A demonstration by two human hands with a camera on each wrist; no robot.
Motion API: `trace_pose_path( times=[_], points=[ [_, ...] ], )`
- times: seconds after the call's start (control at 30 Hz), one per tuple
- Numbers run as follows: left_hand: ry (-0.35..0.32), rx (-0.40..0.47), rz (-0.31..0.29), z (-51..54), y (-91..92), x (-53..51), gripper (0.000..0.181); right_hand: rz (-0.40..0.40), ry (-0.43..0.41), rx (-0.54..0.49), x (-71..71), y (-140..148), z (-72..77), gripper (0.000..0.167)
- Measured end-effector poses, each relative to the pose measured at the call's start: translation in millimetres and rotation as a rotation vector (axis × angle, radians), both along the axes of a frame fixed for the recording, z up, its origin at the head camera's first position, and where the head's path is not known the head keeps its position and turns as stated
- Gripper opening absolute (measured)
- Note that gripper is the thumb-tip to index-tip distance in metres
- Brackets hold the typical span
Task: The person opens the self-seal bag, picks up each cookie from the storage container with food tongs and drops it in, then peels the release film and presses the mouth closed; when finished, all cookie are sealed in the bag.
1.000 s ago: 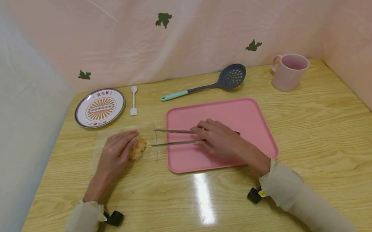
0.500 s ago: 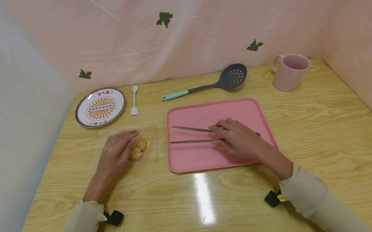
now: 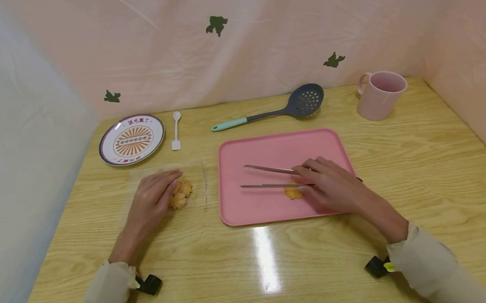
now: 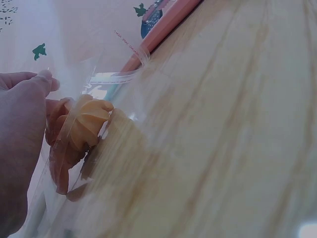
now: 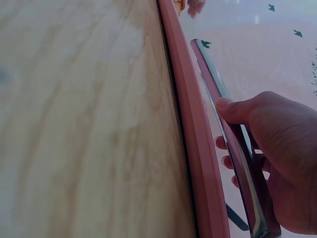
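My left hand (image 3: 151, 197) pinches a clear plastic bag (image 3: 196, 169) lying on the table at the left. Several golden, ridged cookies (image 3: 180, 194) sit in the bag beside the fingers; in the left wrist view, a cookie (image 4: 89, 121) shows through the film. My right hand (image 3: 334, 183) grips metal tongs (image 3: 267, 169) over the pink tray (image 3: 250, 210). The tongs' arms stand apart and point left, with nothing between their tips. One cookie (image 3: 293, 192) lies on the tray, partly under the near arm. In the right wrist view, thumb and fingers wrap the tongs (image 5: 218, 82).
Along the back stand a patterned plate (image 3: 132, 139), a small white spoon (image 3: 176, 130), a slotted skimmer (image 3: 304, 100) with a mint handle, and a pink mug (image 3: 378, 98). Curtains bound the table (image 3: 221, 274) at the back and sides.
My right hand has moved right with the tongs, away from the bag's mouth and over the tray. A cookie on the tray has come into sight. My left hand stays put.
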State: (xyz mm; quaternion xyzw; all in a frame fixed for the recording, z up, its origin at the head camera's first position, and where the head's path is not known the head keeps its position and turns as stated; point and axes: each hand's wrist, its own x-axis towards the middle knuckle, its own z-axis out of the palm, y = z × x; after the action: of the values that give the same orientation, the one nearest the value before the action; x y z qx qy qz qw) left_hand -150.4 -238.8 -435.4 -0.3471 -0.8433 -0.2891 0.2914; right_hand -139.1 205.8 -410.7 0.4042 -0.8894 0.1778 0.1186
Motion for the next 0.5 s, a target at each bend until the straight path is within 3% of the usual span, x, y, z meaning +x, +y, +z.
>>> trace_pose_path(
  times=[0.2, 0.5],
  points=[
    [0.005, -0.003, 0.002, -0.7, -0.5, -0.5, 0.028, 0.003, 0.033, -0.029, 7.4, 15.4, -1.5, 0.036],
    [-0.007, -0.006, 0.01, -0.1, -0.3, 0.3, 0.037, -0.029, 0.016, -0.01, 23.0, 40.4, 0.8, 0.043]
  ],
)
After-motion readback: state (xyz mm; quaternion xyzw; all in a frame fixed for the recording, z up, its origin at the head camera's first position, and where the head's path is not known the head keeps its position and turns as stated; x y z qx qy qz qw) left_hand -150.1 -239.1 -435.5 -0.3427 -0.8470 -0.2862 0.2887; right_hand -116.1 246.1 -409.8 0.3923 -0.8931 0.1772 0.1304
